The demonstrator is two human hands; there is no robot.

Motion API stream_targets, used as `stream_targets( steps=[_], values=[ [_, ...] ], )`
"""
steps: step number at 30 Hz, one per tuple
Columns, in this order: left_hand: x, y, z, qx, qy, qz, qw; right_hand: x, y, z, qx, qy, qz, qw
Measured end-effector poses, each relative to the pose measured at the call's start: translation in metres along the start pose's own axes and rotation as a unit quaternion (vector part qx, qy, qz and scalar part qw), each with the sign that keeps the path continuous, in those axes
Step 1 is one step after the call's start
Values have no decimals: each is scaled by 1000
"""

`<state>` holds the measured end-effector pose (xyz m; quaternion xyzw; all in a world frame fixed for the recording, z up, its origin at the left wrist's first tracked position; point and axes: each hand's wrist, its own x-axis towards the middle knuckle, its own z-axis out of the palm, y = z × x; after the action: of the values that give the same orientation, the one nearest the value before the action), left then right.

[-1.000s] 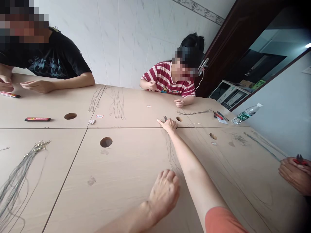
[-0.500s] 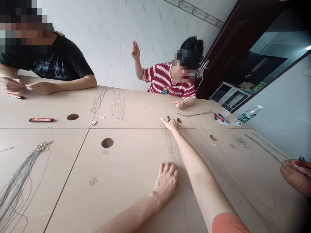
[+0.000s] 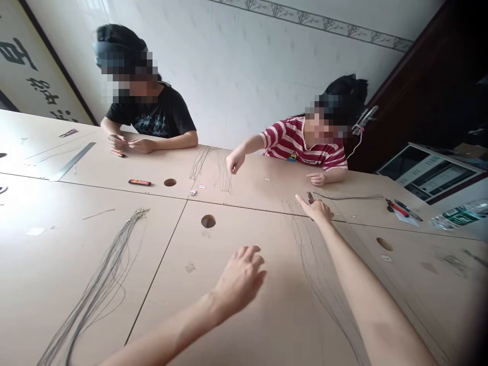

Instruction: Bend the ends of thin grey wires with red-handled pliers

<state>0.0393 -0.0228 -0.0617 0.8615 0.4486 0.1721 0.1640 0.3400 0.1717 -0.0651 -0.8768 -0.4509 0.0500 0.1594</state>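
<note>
My right hand (image 3: 319,209) reaches across the table, closed around a small pair of pliers (image 3: 311,198), its thumb stretched out to the left. Just left of that hand lie thin cords (image 3: 301,249) with small metal ends, running toward me over the tabletop. My left hand (image 3: 242,277) is over the middle of the table, fingers loosely bent and somewhat apart, with nothing visible in it. A bundle of grey cords (image 3: 114,259) with metal clasps at its far end lies to the left of my left hand.
Across the table sit a person in black (image 3: 160,114) and a person in a striped shirt (image 3: 301,140), whose hand is over more cords (image 3: 224,175). Round holes (image 3: 208,221) pierce the tabletop. A red-handled tool (image 3: 396,207) and a plastic bottle (image 3: 459,216) lie at right.
The view has swung left. My left hand has come away from the thin cords, its fingers loosening. The person in stripes has lowered a raised hand to the cords opposite.
</note>
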Motion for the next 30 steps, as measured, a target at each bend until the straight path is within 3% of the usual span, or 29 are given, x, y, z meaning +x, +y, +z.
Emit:
stream_targets(
  steps=[4, 7, 10, 12, 16, 24, 30],
  values=[
    [-40, -79, -57, 36, 42, -116, 992, -16, 13, -12, 2, 10, -7, 1000],
    [-65, -144, -88, 83, 76, -261, 959, -32, 23, -20, 3, 10, -24, 1000],
    [-78, -194, -104, 117, 103, -387, 909, -52, 31, -27, 4, 6, -43, 999],
    [-80, -215, -106, 121, 106, -434, 887, -65, 35, -32, 4, -1, -54, 999],
    [-74, -230, -101, 116, 102, -470, 869, -90, 39, -41, 14, -10, -72, 997],
    [-66, -228, -89, 82, 99, -470, 874, -131, 16, -46, 82, -21, -108, 991],
    [-71, -209, -108, -34, 139, -451, 881, -167, -12, -50, 189, -72, -179, 963]
  ],
)
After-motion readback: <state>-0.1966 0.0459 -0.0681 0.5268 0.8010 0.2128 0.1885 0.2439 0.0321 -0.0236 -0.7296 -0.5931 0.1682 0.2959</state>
